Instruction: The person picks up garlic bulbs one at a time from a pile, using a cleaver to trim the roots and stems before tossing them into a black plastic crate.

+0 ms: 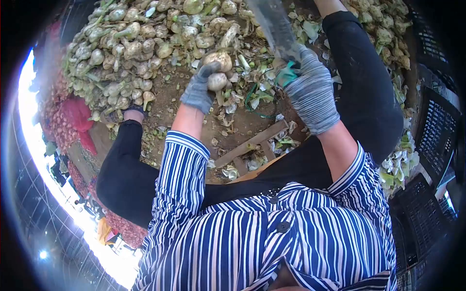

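Gloved in grey, my left hand (200, 92) is closed round garlic-like bulbs (219, 62), one pale bulb above another, with a stem hanging below. My right hand (311, 92), in a grey glove with green at the thumb, grips a tool with a wide grey blade (273, 24). The blade points up and away, is blurred, and does not touch the bulbs. A large heap of bulbs (116, 53) lies beyond and left of my left hand.
Cut stems and peelings (264, 97) litter the ground between my legs. A wooden piece (252, 144) lies nearer me. More bulbs (383, 29) are piled at the upper right. Black crates (437, 131) stand along the right edge. A red net bag (76, 115) is at the left.
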Action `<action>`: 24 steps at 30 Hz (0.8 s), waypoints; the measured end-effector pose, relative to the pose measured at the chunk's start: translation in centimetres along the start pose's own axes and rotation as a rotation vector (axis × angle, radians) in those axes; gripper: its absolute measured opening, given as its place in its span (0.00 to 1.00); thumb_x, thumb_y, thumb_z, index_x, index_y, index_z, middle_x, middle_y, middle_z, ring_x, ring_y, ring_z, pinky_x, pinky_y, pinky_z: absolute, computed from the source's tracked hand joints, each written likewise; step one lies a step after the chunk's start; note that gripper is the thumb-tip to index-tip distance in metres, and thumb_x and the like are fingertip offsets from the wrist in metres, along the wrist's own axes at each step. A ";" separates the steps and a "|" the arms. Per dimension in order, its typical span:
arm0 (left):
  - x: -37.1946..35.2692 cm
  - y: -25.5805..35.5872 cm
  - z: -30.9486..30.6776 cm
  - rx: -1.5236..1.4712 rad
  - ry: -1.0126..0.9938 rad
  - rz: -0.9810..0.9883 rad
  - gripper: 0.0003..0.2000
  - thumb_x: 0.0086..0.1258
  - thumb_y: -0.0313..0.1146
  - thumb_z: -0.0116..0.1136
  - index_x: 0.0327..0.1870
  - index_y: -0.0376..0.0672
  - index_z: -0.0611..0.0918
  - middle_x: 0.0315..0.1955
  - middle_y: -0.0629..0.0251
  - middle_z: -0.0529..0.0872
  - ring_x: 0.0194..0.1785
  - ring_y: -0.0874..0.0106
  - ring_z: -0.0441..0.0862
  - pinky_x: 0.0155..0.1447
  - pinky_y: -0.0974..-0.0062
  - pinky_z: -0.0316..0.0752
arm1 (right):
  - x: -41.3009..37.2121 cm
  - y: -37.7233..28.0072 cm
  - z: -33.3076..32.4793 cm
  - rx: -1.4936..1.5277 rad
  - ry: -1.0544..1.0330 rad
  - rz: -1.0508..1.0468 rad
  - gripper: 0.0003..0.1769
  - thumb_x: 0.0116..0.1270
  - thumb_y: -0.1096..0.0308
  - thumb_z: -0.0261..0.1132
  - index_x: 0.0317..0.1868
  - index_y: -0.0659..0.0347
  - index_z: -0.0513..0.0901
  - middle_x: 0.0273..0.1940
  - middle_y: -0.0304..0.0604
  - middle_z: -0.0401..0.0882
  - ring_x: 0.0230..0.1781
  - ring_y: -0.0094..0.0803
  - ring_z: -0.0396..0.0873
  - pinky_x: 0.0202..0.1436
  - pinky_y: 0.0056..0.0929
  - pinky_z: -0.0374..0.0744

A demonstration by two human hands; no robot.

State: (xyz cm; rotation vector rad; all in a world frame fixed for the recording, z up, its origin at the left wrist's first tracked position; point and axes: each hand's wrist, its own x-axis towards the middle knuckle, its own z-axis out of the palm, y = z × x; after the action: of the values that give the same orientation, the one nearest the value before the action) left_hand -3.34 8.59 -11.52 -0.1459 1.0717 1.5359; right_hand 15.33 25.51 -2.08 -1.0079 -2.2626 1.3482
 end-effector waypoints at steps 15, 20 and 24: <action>-14.2 6.5 1.9 0.228 -0.121 0.342 0.35 0.54 0.28 0.67 0.64 0.48 0.65 0.47 0.50 0.79 0.34 0.61 0.84 0.35 0.66 0.84 | 0.9 -0.5 1.5 -0.351 -0.217 -0.129 0.12 0.59 0.68 0.60 0.43 0.60 0.76 0.31 0.53 0.80 0.32 0.48 0.80 0.36 0.42 0.77; -13.7 4.5 2.4 0.372 -0.072 0.427 0.37 0.52 0.30 0.69 0.65 0.48 0.63 0.48 0.55 0.78 0.43 0.64 0.82 0.41 0.65 0.84 | -0.8 -1.5 1.7 -0.156 -0.199 -0.217 0.16 0.56 0.70 0.62 0.47 0.60 0.76 0.31 0.52 0.80 0.32 0.47 0.81 0.36 0.40 0.78; -12.7 3.3 4.2 0.323 0.009 0.351 0.34 0.51 0.32 0.71 0.61 0.44 0.69 0.47 0.57 0.79 0.43 0.69 0.82 0.43 0.68 0.84 | -1.7 -1.5 2.2 -0.092 -0.110 -0.306 0.16 0.56 0.68 0.64 0.46 0.60 0.77 0.31 0.51 0.80 0.33 0.46 0.81 0.38 0.39 0.79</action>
State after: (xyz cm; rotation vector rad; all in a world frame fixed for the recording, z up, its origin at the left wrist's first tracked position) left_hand -0.42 2.71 0.53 0.2721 1.3901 1.6441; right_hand 14.62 22.48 -1.77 -0.5934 -2.4572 1.2045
